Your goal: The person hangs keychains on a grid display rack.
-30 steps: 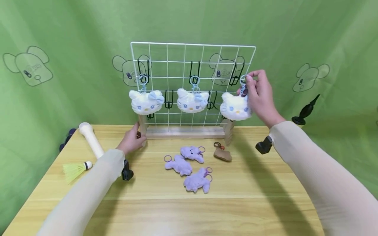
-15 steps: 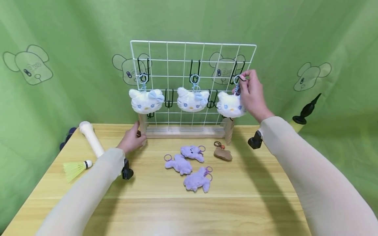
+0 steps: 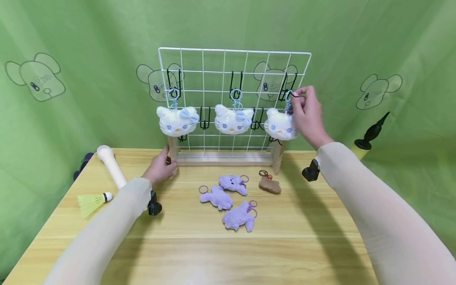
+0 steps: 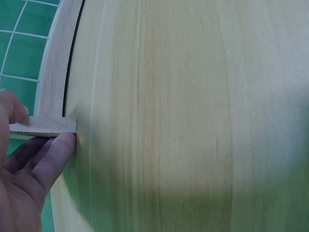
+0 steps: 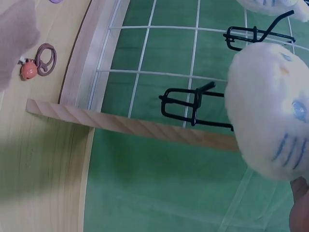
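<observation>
Across the table (image 3: 213,253), the left hand (image 3: 158,169) pinches the wire rack (image 3: 224,160) by its wooden foot (image 4: 48,126); a slack hold could let it shift. Higher up, the right hand (image 3: 308,114) apparently pinches the ring (image 3: 286,95) of the white cat-face keychain (image 3: 279,126) beside a black hook (image 3: 284,95); threading cannot be confirmed, so early release could drop it.

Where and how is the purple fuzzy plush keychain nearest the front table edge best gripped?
I'd pinch its farther thin purple ring, coming from the right. The ring juts out at the upper right, past the fuzzy purple plush body lying on the wooden table; a neighbouring purple plush keychain sits to its left, so the right looks freer.
</observation>
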### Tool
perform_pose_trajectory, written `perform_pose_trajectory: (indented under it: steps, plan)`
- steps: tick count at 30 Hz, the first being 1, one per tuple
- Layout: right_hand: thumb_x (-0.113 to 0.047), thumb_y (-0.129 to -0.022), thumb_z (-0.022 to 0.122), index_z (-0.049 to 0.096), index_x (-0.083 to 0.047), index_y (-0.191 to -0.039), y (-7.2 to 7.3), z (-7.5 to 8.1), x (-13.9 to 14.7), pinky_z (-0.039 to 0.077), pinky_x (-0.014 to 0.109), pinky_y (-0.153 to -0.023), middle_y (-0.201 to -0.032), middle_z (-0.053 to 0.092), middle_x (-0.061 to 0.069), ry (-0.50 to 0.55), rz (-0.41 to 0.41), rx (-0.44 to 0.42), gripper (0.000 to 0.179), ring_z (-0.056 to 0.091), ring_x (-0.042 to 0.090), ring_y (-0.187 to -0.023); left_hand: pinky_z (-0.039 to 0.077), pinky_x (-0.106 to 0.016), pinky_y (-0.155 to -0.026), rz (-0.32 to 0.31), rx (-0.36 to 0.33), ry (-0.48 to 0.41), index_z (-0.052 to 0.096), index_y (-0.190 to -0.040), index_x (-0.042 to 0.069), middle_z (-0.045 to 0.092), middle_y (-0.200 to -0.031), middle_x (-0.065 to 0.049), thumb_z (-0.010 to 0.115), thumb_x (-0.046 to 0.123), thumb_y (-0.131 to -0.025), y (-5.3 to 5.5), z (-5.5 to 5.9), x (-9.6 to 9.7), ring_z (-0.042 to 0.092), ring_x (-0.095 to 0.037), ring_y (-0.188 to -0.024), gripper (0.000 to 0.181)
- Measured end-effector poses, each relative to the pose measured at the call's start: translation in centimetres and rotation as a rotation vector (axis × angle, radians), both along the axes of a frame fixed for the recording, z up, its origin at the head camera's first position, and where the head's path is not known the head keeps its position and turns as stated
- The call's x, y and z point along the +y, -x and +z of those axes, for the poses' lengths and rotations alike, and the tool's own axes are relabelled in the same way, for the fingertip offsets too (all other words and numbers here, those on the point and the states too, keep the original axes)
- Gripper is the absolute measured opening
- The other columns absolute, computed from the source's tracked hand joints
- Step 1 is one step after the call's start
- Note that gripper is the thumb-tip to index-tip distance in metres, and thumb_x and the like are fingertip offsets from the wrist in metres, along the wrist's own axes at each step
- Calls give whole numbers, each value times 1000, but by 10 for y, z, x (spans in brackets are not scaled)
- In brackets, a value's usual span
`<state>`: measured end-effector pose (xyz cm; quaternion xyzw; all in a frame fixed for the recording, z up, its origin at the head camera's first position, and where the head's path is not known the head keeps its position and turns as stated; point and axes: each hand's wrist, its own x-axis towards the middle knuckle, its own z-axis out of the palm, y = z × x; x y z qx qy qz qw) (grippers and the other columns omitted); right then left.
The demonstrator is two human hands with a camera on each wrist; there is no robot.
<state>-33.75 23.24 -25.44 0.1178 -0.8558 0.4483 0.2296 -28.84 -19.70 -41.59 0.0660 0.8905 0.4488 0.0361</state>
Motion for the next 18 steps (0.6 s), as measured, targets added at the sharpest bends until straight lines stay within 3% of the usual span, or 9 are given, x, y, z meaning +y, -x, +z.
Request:
perform_pose_trajectory:
  steps: [11, 14, 18]
  plan:
    - [-32, -113, 38, 48, -15, -123, -8, 2, 24, 55, 12, -84, -101, 60, -7, -9, -30, -5, 22, 61, 6, -96, 67, -35, -80, -5, 6, -12, 7, -166, -2, 60, -132, -39, 56, 6, -101, 1, -2, 0, 70, -42, -104, 81]
    - [-32, -113, 38, 49, -13, -122, -15, 5, 30, 54, 13, -85, -101, 58, -10, -10, -53, 48, 24, 60, 6, -96, 68, -36, -80, -4, 8, -16, 8, -166, -2, 60, -131, -39, 56, 6, -101, 1, -3, 0, 70, -42, -104, 82]
    - [-28, -112, 41, 53, -12, -116, -29, 8, 32, 49, 12, -74, -94, 54, -13, -16, -76, 168, 20, 56, 2, -87, 68, -36, -80, -2, 6, -14, 8, -166, -1, 60, -132, -39, 56, 7, -101, 2, -3, -1, 70, -42, -104, 82]
